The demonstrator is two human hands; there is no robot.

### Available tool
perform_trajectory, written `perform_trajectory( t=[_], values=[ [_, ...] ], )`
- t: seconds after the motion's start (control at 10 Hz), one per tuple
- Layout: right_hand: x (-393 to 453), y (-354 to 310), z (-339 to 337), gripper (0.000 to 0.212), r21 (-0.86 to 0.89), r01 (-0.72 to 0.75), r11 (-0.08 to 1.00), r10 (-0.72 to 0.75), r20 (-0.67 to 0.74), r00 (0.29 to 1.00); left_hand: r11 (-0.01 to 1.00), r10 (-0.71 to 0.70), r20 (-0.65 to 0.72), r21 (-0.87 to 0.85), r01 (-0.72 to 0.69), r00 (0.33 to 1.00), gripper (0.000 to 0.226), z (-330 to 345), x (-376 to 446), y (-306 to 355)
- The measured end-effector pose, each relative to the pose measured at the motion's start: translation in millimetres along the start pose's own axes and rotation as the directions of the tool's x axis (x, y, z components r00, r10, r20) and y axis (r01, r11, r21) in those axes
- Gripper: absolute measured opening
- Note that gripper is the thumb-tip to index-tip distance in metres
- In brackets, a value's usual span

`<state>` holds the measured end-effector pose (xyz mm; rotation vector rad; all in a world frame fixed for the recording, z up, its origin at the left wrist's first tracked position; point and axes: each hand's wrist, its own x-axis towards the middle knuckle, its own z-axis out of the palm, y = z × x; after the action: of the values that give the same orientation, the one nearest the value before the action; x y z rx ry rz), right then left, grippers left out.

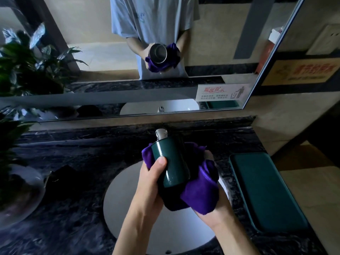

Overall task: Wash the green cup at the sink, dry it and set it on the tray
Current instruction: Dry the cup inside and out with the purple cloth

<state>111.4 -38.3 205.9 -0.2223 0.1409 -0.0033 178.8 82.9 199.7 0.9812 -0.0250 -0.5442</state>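
Observation:
A dark green cup lies tilted above the white sink, its mouth pointing away toward the mirror. My left hand grips the cup's side, thumb on top. My right hand cradles a purple cloth wrapped under and around the cup's right side. The mirror reflection shows the cup's steel inside. A dark green tray lies flat on the counter to the right of the sink.
A chrome tap stands behind the cup at the back of the sink. A potted plant in a glass bowl sits on the dark marble counter at left. The mirror spans the wall; the counter ends right of the tray.

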Motion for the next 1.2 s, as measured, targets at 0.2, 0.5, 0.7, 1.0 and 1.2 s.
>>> perform_trajectory(
  t=[0.2, 0.5, 0.7, 1.0, 1.2],
  values=[
    [-6, -1, -19, 0.013, -0.419, 0.058, 0.906, -0.193, -0.289, 0.938, 0.936, 0.116, -0.11, 0.343, -0.072, 0.987, 0.099, 0, -1, -3],
    [-2, -1, 10, 0.067, -0.713, 0.139, 0.687, -0.305, -0.11, 0.946, 0.903, 0.184, 0.007, 0.394, -0.172, 0.983, 0.056, 10, -7, -1],
    [3, -8, 21, 0.023, -0.859, 0.169, 0.484, -0.429, -0.065, 0.901, 0.874, 0.161, 0.074, 0.453, -0.177, 0.984, 0.061, 14, -5, -3],
    [13, -14, 8, 0.033, -0.699, -0.034, 0.714, -0.225, -0.276, 0.935, 0.877, 0.079, 0.067, 0.469, -0.101, 0.995, 0.069, 14, -11, -11],
    [22, -13, 9, 0.023, -0.377, -0.031, 0.926, -0.102, -0.328, 0.939, 0.94, 0.049, -0.153, 0.342, 0.007, 0.987, 0.06, 11, -3, -16]
  ],
)
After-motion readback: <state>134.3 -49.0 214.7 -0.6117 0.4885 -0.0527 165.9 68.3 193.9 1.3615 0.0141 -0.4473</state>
